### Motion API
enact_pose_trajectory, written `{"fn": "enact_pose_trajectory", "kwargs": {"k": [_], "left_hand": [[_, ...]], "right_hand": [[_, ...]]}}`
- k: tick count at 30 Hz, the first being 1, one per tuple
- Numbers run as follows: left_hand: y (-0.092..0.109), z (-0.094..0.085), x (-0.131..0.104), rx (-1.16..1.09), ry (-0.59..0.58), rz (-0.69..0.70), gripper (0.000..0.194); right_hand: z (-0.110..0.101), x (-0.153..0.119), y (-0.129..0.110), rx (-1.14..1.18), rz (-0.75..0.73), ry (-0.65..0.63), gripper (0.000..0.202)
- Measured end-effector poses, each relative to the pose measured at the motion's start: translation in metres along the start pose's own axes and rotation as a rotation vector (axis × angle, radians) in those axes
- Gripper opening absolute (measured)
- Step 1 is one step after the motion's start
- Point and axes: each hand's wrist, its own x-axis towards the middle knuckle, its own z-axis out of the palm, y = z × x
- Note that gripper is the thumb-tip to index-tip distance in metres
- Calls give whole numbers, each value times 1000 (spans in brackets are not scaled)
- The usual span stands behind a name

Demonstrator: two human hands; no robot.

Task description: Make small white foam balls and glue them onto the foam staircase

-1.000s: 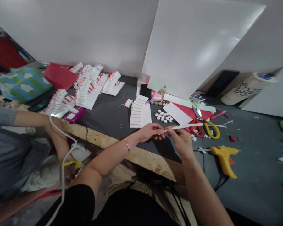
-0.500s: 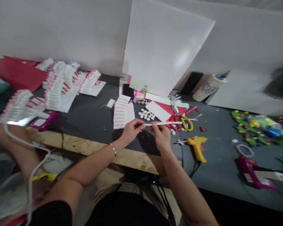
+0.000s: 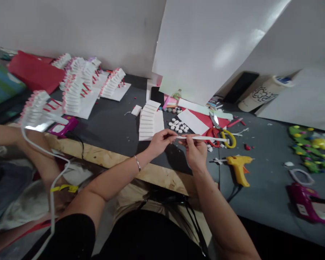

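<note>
A narrow white strip (image 3: 212, 138) stretches between my two hands, above the front of the dark table. My left hand (image 3: 161, 142) pinches its left end with thumb and fingertips. My right hand (image 3: 196, 151) grips it farther along, and its free end sticks out to the right over the scissors (image 3: 229, 139) with red and yellow handles. Just behind my hands lies a group of small white rounded pieces (image 3: 178, 125). A stepped row of folded white pieces (image 3: 147, 121) rests beyond my left hand.
A yellow glue gun (image 3: 238, 168) lies to the right. Behind stand a patterned cup (image 3: 262, 94) and a large white sheet (image 3: 206, 47). Several white stair-like models (image 3: 73, 90) fill the left side, near a purple device (image 3: 63, 125). Another person's arm (image 3: 35, 148) shows at the left.
The view has shifted, so the table's contents sit farther right and slightly higher. My hands have moved slightly apart along the white strip, both still holding it.
</note>
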Motion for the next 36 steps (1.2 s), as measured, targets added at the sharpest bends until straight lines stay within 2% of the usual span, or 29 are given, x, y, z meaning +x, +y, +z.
{"fn": "enact_pose_trajectory", "kwargs": {"k": [5, 11, 19, 23, 26, 30, 33, 36], "left_hand": [[1, 1, 2, -111, 29, 18, 21], [-1, 0, 1, -16, 111, -45, 21], [1, 1, -1, -77, 70, -73, 23], [2, 1, 0, -102, 95, -79, 24], [4, 2, 0, -103, 110, -79, 24], [7, 4, -1, -132, 54, -75, 25], [5, 5, -2, -134, -5, -62, 24], [1, 4, -5, -46, -50, -1, 23]], "right_hand": [[1, -1, -1, -7, 0, -44, 31], [6, -7, -8, -56, -64, -40, 28], [4, -6, -8, -84, -168, -41, 23], [3, -6, -6, -82, -205, -71, 19], [3, -5, -7, -109, -215, -38, 19], [5, 0, -8, -148, -174, 1, 24], [5, 3, -5, -90, -83, -19, 29], [5, 5, 2, -2, 21, -37, 31]]}}
